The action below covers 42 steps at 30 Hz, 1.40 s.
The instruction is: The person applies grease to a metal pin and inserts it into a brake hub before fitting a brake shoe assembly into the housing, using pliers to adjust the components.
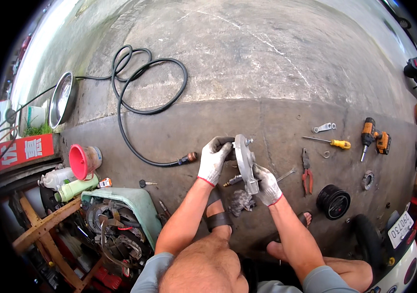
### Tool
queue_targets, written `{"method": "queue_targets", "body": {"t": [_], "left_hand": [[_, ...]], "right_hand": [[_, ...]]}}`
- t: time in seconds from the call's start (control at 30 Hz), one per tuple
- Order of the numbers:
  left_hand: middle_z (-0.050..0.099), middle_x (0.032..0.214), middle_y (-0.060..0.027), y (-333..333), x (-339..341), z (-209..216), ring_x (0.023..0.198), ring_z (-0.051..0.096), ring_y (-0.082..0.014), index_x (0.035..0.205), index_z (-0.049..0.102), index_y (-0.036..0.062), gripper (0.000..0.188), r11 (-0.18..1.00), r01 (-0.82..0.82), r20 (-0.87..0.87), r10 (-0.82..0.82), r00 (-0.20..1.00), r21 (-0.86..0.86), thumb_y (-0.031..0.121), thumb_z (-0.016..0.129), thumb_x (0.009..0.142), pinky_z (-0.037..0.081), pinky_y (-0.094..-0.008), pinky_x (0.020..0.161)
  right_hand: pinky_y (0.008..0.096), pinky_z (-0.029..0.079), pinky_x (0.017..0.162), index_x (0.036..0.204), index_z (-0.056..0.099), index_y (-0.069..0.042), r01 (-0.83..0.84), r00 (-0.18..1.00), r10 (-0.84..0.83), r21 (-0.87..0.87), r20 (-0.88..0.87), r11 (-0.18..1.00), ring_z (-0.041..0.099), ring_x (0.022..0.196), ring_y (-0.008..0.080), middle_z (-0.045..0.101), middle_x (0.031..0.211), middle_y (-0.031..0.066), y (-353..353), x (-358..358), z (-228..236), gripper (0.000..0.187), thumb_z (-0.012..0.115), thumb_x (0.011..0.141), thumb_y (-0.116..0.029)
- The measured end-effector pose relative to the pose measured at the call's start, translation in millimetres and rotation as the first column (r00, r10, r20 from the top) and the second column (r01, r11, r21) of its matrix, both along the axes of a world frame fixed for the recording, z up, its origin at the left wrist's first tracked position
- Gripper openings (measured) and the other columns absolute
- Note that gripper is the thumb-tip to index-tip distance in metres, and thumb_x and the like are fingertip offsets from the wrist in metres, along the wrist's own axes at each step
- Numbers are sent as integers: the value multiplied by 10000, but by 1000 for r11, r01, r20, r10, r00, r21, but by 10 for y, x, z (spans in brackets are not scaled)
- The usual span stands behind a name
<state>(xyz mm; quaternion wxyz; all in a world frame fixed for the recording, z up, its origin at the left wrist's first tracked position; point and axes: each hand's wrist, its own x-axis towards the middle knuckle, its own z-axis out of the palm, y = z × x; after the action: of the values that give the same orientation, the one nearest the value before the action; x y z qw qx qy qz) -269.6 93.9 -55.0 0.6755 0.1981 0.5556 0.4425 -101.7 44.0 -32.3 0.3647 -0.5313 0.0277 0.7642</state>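
Observation:
Both my hands wear white work gloves with dark, soiled fingers. Between them, above the floor, they hold a grey cast-metal part, rounded, turned nearly edge-on, with a bolt and a round boss on its right side. My left hand is closed on its left edge, and my right hand grips its lower right edge; some fingertips are hidden. Below the part lie a crumpled grey rag and a brass-tipped fitting, partly covered. A wrench lies just beyond my right hand.
Rightward lie a yellow screwdriver, red-handled pliers, a cordless impact driver, a metal ring and a black round container. A coiled black hose spreads ahead. At left stand a parts-filled green bin and a pink bucket.

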Motion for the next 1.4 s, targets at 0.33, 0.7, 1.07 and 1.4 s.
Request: {"method": "queue_targets", "body": {"t": [0.33,0.7,1.07,1.4], "left_hand": [[667,911,-79,7,137,119,760,638,-109,1099,604,-35,209,991,124,-229,-111,967,45,42,641,908,549,-269,660],[628,725,-58,233,188,148,565,573,-103,958,609,-27,171,980,194,-233,-200,952,-49,143,616,956,471,-269,490],[658,761,-137,146,145,33,703,642,-214,950,633,-33,270,980,189,-361,-155,919,60,229,579,985,509,-370,660],[631,744,-145,231,195,131,667,613,-209,905,606,-17,253,960,279,-492,-226,841,36,214,550,991,486,-371,635]], "right_hand": [[306,429,511,1170,619,23,23,889,-44,-51,-456,998,530,556,185,595,735,100,-248,202,-409,306,439,1025,-177],[337,368,562,921,593,10,-21,937,20,2,-348,1000,445,572,210,524,705,93,-232,232,-354,279,474,970,-237],[338,453,531,1026,614,-15,53,859,-36,19,-511,998,527,579,212,559,723,115,-355,245,-561,224,462,1012,-180],[291,448,536,1193,615,26,15,910,27,98,-413,995,573,609,180,659,823,107,-184,231,-402,290,455,1011,-133]]}}
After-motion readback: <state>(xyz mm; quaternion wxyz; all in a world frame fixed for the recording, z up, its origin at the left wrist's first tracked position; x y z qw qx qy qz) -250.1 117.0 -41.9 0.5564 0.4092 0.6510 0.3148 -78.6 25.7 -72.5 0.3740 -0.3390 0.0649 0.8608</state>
